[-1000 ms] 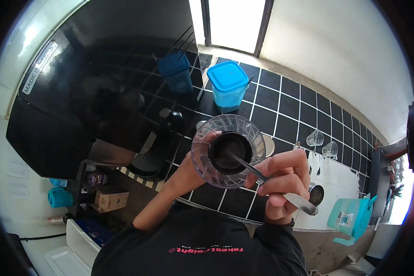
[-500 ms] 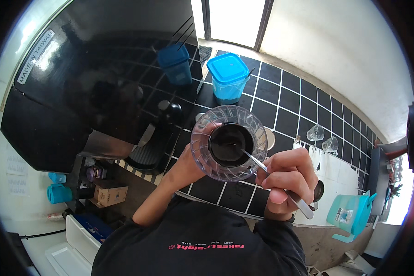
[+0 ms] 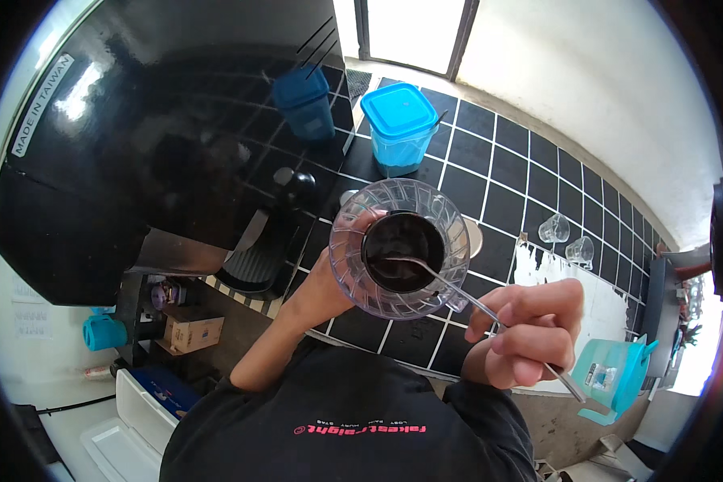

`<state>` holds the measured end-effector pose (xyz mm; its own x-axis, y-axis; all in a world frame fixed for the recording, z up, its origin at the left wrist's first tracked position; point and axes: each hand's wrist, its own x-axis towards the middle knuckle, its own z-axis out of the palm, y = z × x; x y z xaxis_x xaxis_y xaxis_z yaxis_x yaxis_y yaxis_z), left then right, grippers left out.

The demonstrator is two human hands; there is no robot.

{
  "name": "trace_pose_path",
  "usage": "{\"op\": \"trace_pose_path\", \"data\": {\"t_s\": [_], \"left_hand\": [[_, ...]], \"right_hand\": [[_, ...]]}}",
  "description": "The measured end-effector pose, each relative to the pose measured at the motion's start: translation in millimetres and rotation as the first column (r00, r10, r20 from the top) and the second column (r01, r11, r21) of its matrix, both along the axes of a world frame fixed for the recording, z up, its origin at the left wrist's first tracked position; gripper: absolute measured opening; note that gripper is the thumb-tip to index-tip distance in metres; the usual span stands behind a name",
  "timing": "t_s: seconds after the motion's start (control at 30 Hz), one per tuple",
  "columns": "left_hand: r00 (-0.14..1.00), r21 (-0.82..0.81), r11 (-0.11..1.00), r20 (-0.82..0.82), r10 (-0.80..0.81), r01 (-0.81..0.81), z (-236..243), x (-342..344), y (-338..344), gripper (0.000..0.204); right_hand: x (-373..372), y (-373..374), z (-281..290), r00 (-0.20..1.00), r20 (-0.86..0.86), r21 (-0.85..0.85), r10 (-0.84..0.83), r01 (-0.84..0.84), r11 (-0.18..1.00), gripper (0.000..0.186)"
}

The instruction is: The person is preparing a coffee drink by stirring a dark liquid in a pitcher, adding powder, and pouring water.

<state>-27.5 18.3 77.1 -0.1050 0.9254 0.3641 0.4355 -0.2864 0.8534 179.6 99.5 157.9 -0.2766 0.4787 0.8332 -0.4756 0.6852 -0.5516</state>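
My left hand is closed around a clear, ribbed plastic dripper, its fingers partly showing through the wall. Nested in the dripper is a round black cup; its inside is dark, so I cannot tell what it contains. My right hand pinches a long metal spoon by its handle. The spoon slants down to the left, with its bowl inside the black cup. Beyond the dripper, a blue-lidded container stands on the black tiled counter.
A large glossy black machine with a drip tray fills the left. Two clear cups lie at the right of the counter. A teal pitcher is at the far right. Partly behind the dripper sits a beige round object.
My right hand has moved right and slightly nearer to me, and the spoon now slants lower, its bowl showing across the cup. My left hand and the dripper stay almost in place.
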Motion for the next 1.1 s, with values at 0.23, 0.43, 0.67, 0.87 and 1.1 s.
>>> {"op": "trace_pose_path", "data": {"t_s": [0.23,0.43,0.67,0.87,1.1], "left_hand": [[0.998,-0.084,0.996,0.061,-0.02,0.025,-11.0,0.4,2.6,0.096],[0.998,-0.013,1.0,-0.07,0.008,-0.009,-7.1,-3.1,0.8,0.096],[0.958,0.088,0.995,-0.28,0.059,-0.035,-3.5,-3.1,-0.9,0.093],[0.967,0.059,0.997,-0.247,0.054,-0.041,2.5,-1.4,-0.5,0.091],[0.949,0.092,0.995,-0.309,0.06,-0.033,0.3,-3.1,0.1,0.084]], "right_hand": [[12.6,15.3,7.0,0.988,-0.068,0.081,0.138,-0.132,0.988,0.041],[4.7,12.0,4.5,0.988,-0.06,0.155,0.141,-0.131,0.979,0.042],[-9.5,12.9,7.0,0.997,0.009,0.319,0.075,-0.074,0.945,0.039],[-12.5,14.0,14.2,0.993,0.12,0.423,-0.023,-0.03,0.906,0.035],[-9.1,7.1,14.9,0.991,0.036,0.46,-0.129,0.098,0.883,0.034]]}}
